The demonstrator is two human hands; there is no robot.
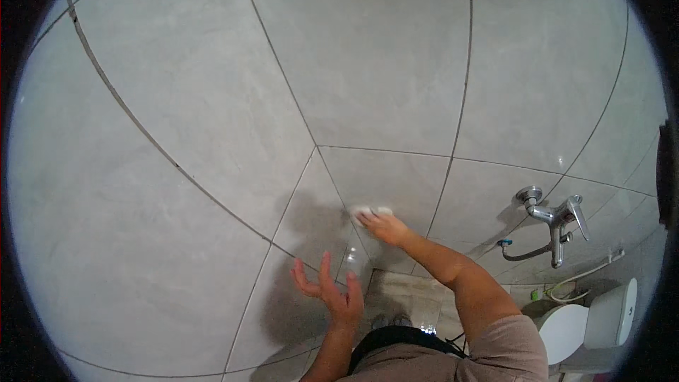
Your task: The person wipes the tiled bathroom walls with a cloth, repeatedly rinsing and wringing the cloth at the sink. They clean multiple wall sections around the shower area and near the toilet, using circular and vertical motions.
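Observation:
My right hand (382,226) presses a small white cloth (384,210) flat against the grey tiled wall, just right of the corner where two walls meet. The fingers cover most of the cloth, so its full shape is hidden. Lower and to the left, my left hand (334,291) is held up with its fingers spread and holds nothing. It is nearest to the left tiled wall (177,240), on which a dark shadow falls; whether the fingertips touch the tile I cannot tell.
A chrome mixer tap (555,223) juts from the wall on the right. Below it, a thin hose (566,290) hangs near a white toilet (564,332). My feet (392,320) stand on a beige, wet-looking tiled floor (414,286).

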